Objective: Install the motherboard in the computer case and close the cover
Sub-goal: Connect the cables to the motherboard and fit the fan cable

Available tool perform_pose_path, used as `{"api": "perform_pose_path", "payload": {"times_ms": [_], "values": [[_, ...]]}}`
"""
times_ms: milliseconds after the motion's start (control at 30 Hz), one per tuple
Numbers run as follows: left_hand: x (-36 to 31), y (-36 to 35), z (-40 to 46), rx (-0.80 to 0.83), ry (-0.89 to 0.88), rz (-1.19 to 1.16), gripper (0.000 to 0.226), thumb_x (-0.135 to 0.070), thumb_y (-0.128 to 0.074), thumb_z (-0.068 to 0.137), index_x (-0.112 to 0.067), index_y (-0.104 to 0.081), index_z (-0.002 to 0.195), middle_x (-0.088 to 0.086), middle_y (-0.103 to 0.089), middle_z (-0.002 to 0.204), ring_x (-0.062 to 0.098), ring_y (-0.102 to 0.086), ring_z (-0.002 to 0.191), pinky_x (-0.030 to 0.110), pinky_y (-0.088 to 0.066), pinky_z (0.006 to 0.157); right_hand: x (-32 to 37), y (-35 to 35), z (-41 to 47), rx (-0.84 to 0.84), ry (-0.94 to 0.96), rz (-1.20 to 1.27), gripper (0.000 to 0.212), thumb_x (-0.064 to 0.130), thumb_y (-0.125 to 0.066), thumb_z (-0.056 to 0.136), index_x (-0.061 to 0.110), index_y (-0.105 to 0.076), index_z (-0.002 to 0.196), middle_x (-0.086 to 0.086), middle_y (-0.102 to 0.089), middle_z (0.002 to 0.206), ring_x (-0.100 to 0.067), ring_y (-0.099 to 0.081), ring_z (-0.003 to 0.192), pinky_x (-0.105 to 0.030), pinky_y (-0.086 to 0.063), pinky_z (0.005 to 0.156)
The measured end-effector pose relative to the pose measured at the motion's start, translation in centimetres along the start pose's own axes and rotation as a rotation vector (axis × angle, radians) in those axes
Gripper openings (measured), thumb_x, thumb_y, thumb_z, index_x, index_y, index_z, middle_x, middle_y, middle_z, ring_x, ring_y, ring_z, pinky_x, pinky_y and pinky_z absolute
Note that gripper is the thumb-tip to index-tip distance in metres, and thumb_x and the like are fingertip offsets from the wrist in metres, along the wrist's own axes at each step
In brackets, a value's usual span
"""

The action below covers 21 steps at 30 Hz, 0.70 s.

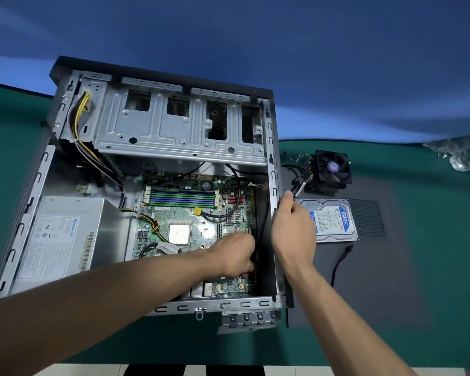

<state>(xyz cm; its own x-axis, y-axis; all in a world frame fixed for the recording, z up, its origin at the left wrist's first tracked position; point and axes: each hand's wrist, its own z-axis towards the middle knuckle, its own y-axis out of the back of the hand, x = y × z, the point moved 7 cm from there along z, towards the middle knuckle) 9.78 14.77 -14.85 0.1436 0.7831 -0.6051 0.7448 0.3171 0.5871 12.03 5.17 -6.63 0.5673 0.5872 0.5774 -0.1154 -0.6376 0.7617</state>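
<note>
My left hand [235, 255] pinches a black cable [258, 240] at the motherboard's [190, 221] four o'clock, right hand [292, 229] gripping the case [273, 169] wall — I'd ease it clear gently.

A computer repair bench: green mat [432, 294], loose hard drive [334, 221], cooler fan [333, 168].

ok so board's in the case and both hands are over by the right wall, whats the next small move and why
Probably ease the black cable outward, off the board's edge. The left hand grips it low inside the computer case, the right hand grips at the case's right wall, and the cable runs down between wall and motherboard, where it could snag.
</note>
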Motion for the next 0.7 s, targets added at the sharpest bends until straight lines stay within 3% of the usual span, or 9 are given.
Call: {"api": "perform_pose_path", "payload": {"times_ms": [167,600,700], "values": [[-0.07,-0.12,0.19,-0.015,-0.009,0.029,0.044,-0.011,-0.067,0.082,-0.010,-0.040,0.048,0.000,-0.039,0.046,0.009,-0.041,0.042,0.019,-0.028,0.040,-0.06,0.00,0.03,-0.007,0.002,-0.003,0.049,0.045,-0.025,0.099,0.014,-0.054,0.075,-0.003,-0.058,0.077,-0.027,-0.051,0.078,-0.035,-0.033,0.067],[0.05,-0.32,0.10,-0.004,-0.004,0.012,0.043,-0.016,-0.069,0.083,-0.010,-0.042,0.050,-0.001,-0.042,0.051,0.005,-0.042,0.045,0.016,-0.025,0.041,0.01,-0.03,-0.08,-0.007,0.011,0.000,0.049,0.044,-0.024,0.100,0.014,-0.053,0.074,-0.006,-0.062,0.081,-0.026,-0.052,0.078,-0.035,-0.033,0.066],[-0.09,-0.14,-0.02,-0.005,0.001,0.015,0.043,-0.015,-0.069,0.083,-0.010,-0.041,0.050,0.000,-0.042,0.051,0.008,-0.042,0.045,0.020,-0.030,0.044,0.03,0.01,-0.08,-0.005,0.012,0.001,0.049,0.044,-0.024,0.100,0.014,-0.053,0.073,-0.007,-0.062,0.082,-0.027,-0.053,0.078,-0.035,-0.034,0.066]]}}
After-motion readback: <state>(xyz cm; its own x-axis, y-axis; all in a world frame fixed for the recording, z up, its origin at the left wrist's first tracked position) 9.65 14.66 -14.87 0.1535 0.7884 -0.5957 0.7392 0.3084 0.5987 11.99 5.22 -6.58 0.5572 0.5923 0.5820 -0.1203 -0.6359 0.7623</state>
